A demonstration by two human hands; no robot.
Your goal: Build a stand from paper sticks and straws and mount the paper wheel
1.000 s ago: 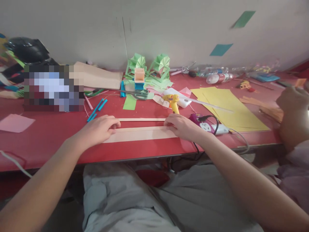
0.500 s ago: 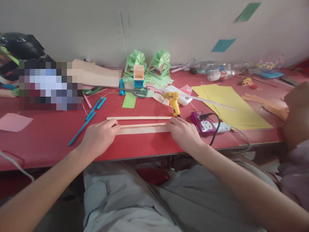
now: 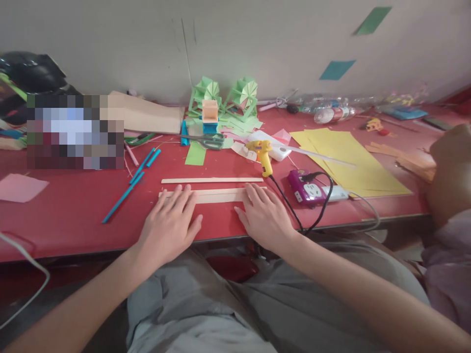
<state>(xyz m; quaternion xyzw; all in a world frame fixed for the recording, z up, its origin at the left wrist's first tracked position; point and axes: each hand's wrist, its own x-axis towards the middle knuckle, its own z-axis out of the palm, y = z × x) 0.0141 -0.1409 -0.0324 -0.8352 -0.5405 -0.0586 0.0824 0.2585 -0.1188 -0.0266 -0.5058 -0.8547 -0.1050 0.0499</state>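
Observation:
My left hand (image 3: 171, 223) lies flat with fingers spread, its fingertips resting on the left part of a pale folded strip (image 3: 221, 196), paper or card. On the strip's right part rest the fingertips of my right hand (image 3: 265, 211), also open. A crease or edge runs along the strip's length. Just behind it, parallel and apart, lies a narrower pale strip (image 3: 211, 180). A yellow hot glue gun (image 3: 263, 154), with a clear glue stick (image 3: 320, 156) in its back, stands beyond my right hand.
Right of my right hand sits a purple power strip (image 3: 307, 189) with black cable. Yellow sheets (image 3: 342, 159) lie behind it. Scissors (image 3: 211, 142), green paper models (image 3: 245, 95) and blue paper rolls (image 3: 127, 196) are on the red table (image 3: 81, 211). Another person's arm (image 3: 451, 171) is at right.
Both hands have gone from pinching the strip's ends to lying flat on it, fingers spread. The strip's raised far edge now lies lower.

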